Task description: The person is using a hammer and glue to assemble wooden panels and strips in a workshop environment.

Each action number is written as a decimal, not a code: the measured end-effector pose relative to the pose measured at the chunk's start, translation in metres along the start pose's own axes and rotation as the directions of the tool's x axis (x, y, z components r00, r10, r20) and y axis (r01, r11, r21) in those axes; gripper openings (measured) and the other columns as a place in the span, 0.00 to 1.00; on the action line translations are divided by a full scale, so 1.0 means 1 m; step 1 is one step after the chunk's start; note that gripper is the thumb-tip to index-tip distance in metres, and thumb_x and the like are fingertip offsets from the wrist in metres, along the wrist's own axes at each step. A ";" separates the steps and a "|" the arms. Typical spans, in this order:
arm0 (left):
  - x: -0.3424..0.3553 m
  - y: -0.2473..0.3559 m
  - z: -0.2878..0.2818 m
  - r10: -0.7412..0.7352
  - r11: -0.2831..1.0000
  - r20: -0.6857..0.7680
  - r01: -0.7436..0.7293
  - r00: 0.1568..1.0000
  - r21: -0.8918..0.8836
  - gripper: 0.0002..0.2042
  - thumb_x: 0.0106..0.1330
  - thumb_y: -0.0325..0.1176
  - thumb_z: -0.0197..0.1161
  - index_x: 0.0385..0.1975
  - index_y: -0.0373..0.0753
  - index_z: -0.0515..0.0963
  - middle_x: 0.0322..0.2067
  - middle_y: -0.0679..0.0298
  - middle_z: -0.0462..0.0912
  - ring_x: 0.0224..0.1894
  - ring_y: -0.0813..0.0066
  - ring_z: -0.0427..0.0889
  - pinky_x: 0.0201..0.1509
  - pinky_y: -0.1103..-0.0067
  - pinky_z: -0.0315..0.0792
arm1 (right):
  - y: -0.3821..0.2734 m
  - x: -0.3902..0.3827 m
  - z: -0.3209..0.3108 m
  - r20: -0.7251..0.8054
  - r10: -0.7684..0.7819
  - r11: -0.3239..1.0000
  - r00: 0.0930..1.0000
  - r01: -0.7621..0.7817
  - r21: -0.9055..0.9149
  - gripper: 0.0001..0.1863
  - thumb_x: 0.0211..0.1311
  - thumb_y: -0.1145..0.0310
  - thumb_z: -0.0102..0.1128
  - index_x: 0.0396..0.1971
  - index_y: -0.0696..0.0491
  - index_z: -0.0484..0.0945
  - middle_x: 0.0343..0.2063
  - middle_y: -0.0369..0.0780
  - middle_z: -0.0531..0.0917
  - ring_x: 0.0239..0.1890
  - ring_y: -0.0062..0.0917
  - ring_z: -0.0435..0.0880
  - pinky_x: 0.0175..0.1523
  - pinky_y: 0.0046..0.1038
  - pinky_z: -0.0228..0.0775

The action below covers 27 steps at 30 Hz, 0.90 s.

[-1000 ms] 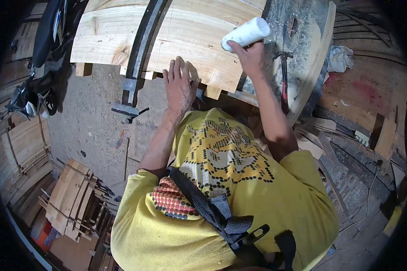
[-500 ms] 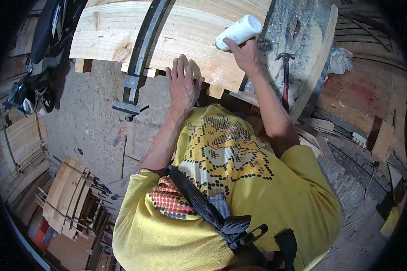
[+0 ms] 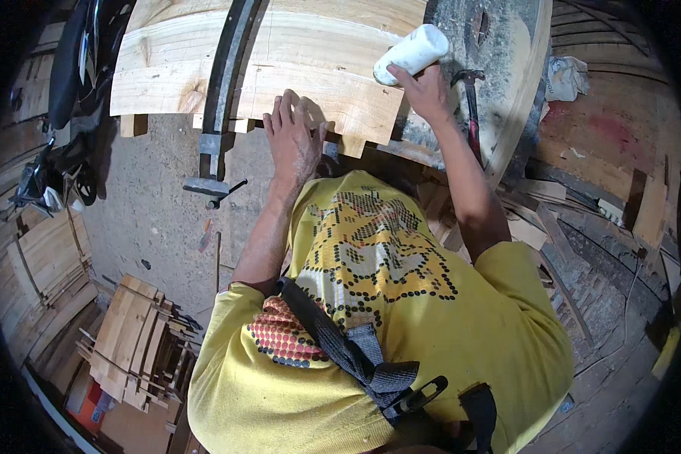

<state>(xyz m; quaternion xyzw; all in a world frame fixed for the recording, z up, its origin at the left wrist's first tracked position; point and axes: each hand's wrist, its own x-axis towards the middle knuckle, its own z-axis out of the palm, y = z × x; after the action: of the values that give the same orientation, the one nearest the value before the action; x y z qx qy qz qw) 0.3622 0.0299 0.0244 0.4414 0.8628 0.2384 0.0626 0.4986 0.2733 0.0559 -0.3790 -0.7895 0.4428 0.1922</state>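
Note:
In my right hand is a white plastic bottle, tilted over the right end of a pale wooden panel. My fingers wrap round its lower side. My left hand rests at the panel's near edge, fingers stretched out and holding nothing. A long metal bar clamp crosses the panel to the left of that hand, its screw end sticking out past the near edge. Short wooden blocks show under the panel's edge.
A hammer with a red and black handle lies on the dusty bench at right. Beyond it are a crumpled white bag and wood offcuts. Stacked boards stand at lower left, and a motorbike at upper left.
The bottle in my right hand has shifted slightly right, off toward the bench side. My left hand stays at the panel edge. The whole view has turned a little.

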 end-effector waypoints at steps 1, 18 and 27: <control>0.002 0.001 -0.002 -0.003 1.000 0.002 0.003 1.000 -0.021 0.29 0.61 0.37 0.70 0.61 0.35 0.70 0.67 0.45 0.64 0.71 0.44 0.59 0.71 0.45 0.52 | 0.015 0.002 -0.001 -0.003 -0.049 0.998 0.999 0.049 0.027 0.29 0.57 0.55 0.74 0.48 0.63 0.77 0.42 0.49 0.86 0.47 0.38 0.86 0.52 0.38 0.76; 0.054 0.028 0.023 0.164 0.969 0.081 -0.176 0.983 0.171 0.35 0.66 0.64 0.58 0.69 0.52 0.66 0.72 0.37 0.50 0.73 0.35 0.52 0.65 0.38 0.53 | 0.026 -0.027 -0.024 -0.038 -0.089 0.996 0.995 0.090 0.023 0.25 0.58 0.57 0.72 0.45 0.62 0.80 0.41 0.49 0.87 0.45 0.39 0.87 0.51 0.38 0.76; 0.052 0.042 0.029 0.181 0.958 0.099 -0.198 0.979 0.205 0.37 0.64 0.63 0.61 0.69 0.49 0.68 0.76 0.41 0.40 0.76 0.35 0.43 0.66 0.33 0.49 | 0.045 -0.056 -0.020 -0.260 -0.047 0.995 0.964 0.067 0.070 0.23 0.58 0.64 0.73 0.48 0.64 0.79 0.44 0.48 0.85 0.47 0.36 0.85 0.56 0.36 0.75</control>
<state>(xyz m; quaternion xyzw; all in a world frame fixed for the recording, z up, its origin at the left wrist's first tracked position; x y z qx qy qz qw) 0.3708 0.1017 0.0240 0.5353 0.8340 0.1313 0.0257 0.5663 0.2557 0.0302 -0.4027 -0.7504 0.4144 0.3209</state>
